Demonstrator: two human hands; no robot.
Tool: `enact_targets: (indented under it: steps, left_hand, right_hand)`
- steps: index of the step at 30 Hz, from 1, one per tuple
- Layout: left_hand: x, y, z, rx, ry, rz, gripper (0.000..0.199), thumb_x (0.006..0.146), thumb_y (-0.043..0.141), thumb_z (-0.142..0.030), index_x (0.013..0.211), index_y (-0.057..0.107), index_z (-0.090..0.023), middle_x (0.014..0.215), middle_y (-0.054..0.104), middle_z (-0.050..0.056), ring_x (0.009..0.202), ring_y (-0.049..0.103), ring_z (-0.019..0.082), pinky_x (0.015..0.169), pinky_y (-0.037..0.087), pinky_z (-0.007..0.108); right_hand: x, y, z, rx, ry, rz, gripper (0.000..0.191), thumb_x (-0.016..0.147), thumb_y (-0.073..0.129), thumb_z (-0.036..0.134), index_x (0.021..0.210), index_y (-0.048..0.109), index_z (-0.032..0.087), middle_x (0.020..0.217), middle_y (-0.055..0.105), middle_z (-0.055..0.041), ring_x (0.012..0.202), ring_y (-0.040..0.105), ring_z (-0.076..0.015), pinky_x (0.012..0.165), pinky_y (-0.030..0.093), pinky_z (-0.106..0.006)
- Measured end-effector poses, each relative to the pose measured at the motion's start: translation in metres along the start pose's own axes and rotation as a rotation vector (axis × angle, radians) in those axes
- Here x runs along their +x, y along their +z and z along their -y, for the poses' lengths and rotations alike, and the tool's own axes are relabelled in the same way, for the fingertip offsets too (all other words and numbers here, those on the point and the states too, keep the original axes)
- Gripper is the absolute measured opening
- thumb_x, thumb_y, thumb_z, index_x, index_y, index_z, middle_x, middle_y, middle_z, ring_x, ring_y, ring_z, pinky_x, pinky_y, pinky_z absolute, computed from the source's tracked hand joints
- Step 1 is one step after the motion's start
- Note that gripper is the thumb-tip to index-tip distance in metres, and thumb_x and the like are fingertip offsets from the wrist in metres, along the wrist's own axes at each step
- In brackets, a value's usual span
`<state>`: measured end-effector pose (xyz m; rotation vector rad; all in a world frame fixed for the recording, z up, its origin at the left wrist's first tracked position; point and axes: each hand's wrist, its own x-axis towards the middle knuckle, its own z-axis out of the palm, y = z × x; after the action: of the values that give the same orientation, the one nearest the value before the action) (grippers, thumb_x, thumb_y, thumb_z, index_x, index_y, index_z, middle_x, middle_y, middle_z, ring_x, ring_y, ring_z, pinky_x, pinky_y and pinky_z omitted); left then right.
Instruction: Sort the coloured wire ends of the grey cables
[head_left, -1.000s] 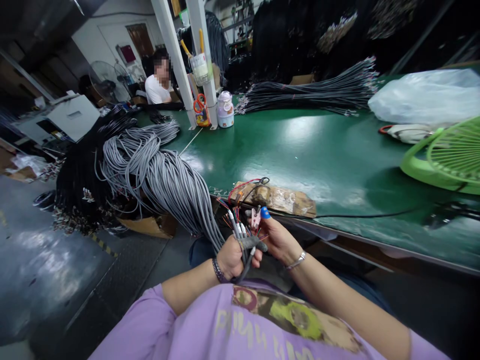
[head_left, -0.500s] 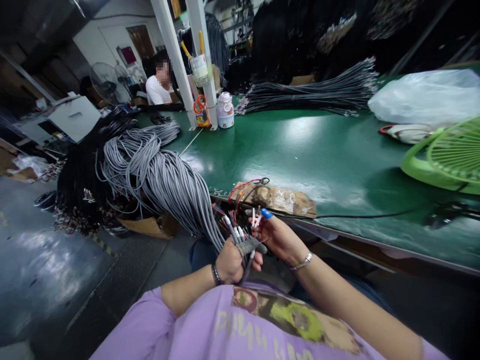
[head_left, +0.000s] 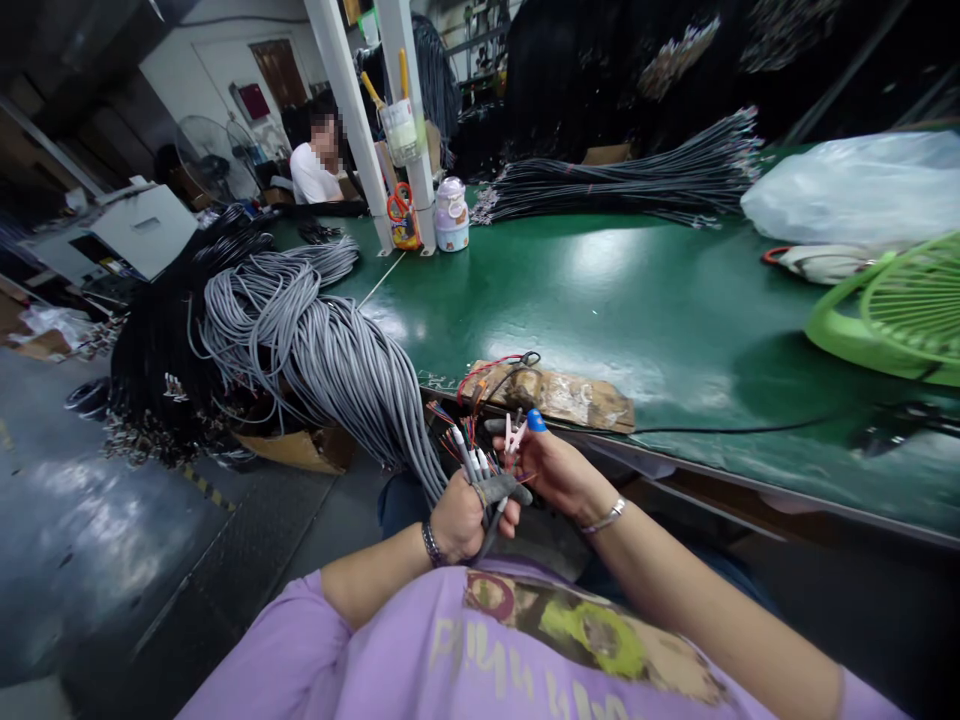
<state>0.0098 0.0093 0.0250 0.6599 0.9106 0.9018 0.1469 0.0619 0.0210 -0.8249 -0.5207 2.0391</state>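
My left hand is closed around several grey cables, with grey covers on some of its fingers. The cables' ends point away from me, showing white wrapped sections and thin coloured wires fanned out. Close on its right, my right hand has a blue cover on the thumb. Its fingers pinch a pale pink clip, like a small clothes peg, beside the wire ends. Fine reddish wires run near those fingertips; whether the peg grips one is too small to tell.
A worn wooden block with red and black leads lies at the green table's front edge. A thick grey cable bundle hangs at left. Farther off are a bottle, black cables, a plastic bag, a green fan and a seated person.
Both hands stay nearly in place with the cables and peg. The right thumb has risen slightly, and the peg and cable ends have tilted a little.
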Motion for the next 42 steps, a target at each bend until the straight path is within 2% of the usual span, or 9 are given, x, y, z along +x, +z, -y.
enact_targets:
  steps: [6,11,16,19,24,28,34,39,42]
  left_hand:
    - [0.007,0.002,-0.006,-0.056,0.001,0.054,0.039,0.062,0.077,-0.045,0.069,0.064,-0.009,0.05,0.058,0.002,0.035,0.046,0.008,0.033,0.033,0.019]
    - [0.01,0.005,-0.009,-0.041,-0.03,0.044,0.039,0.059,0.077,-0.045,0.066,0.063,-0.009,0.046,0.054,0.001,0.035,0.045,0.007,0.033,0.031,0.018]
    - [0.012,0.002,-0.004,-0.004,-0.031,0.028,0.041,0.059,0.076,-0.046,0.067,0.064,-0.009,0.049,0.057,0.002,0.035,0.045,0.007,0.033,0.032,0.019]
    - [0.011,0.0,-0.002,0.011,-0.029,0.026,0.042,0.06,0.076,-0.048,0.069,0.064,-0.008,0.049,0.057,0.002,0.035,0.045,0.007,0.034,0.032,0.019]
    - [0.002,-0.001,-0.004,0.029,-0.034,0.016,0.046,0.057,0.076,-0.053,0.066,0.063,-0.01,0.044,0.054,0.001,0.034,0.042,0.007,0.034,0.031,0.02]
    - [-0.005,-0.003,-0.007,0.045,-0.05,0.02,0.049,0.056,0.077,-0.055,0.065,0.063,-0.009,0.043,0.053,0.001,0.032,0.042,0.008,0.033,0.029,0.02]
    - [-0.004,-0.001,-0.012,0.015,-0.056,0.057,0.045,0.056,0.078,-0.051,0.064,0.064,-0.009,0.042,0.053,0.001,0.031,0.042,0.007,0.033,0.027,0.02]
    - [0.002,0.001,-0.013,-0.025,-0.059,0.088,0.042,0.056,0.077,-0.049,0.064,0.063,-0.01,0.044,0.054,0.001,0.033,0.042,0.007,0.033,0.027,0.02]
    - [0.005,0.001,-0.013,-0.041,-0.072,0.099,0.042,0.055,0.077,-0.049,0.063,0.062,-0.011,0.043,0.053,0.0,0.032,0.041,0.006,0.034,0.026,0.02]
  right_hand:
    - [0.007,-0.002,-0.002,0.063,-0.034,-0.021,0.033,0.076,0.07,0.05,0.077,0.068,0.017,0.072,0.068,-0.0042,0.059,0.057,-0.0134,0.056,0.05,-0.026]
    - [0.011,-0.001,-0.005,0.078,-0.085,0.008,0.035,0.069,0.076,0.05,0.069,0.066,0.016,0.06,0.063,-0.001,0.053,0.054,-0.0121,0.053,0.047,-0.024]
    - [0.013,0.002,-0.005,0.11,-0.096,-0.047,0.036,0.065,0.08,0.048,0.068,0.066,0.015,0.058,0.061,-0.0004,0.053,0.053,-0.0105,0.054,0.047,-0.022]
    - [0.012,0.003,-0.007,0.1,-0.094,-0.061,0.04,0.066,0.077,0.053,0.073,0.068,0.016,0.061,0.062,-0.0012,0.054,0.054,-0.0112,0.053,0.048,-0.022]
    - [0.006,-0.001,-0.007,0.089,-0.075,0.045,0.047,0.07,0.068,0.063,0.079,0.067,0.017,0.07,0.065,-0.0031,0.055,0.054,-0.011,0.051,0.048,-0.022]
    - [0.001,-0.002,-0.004,0.08,-0.048,0.084,0.042,0.081,0.059,0.059,0.085,0.067,0.018,0.079,0.067,-0.0046,0.06,0.056,-0.0113,0.054,0.049,-0.023]
    - [0.0,-0.002,-0.003,-0.053,-0.103,0.014,0.025,0.075,0.072,0.041,0.079,0.066,0.018,0.07,0.063,-0.0008,0.057,0.051,-0.0101,0.052,0.044,-0.022]
    - [0.0,-0.008,-0.01,-0.341,-0.421,-0.22,0.034,0.075,0.069,0.052,0.072,0.065,0.018,0.066,0.061,-0.0007,0.057,0.048,-0.0107,0.054,0.039,-0.023]
    - [0.0,-0.006,-0.011,-0.297,-0.364,-0.153,0.042,0.076,0.064,0.061,0.068,0.064,0.019,0.062,0.059,-0.0012,0.055,0.048,-0.0118,0.053,0.041,-0.024]
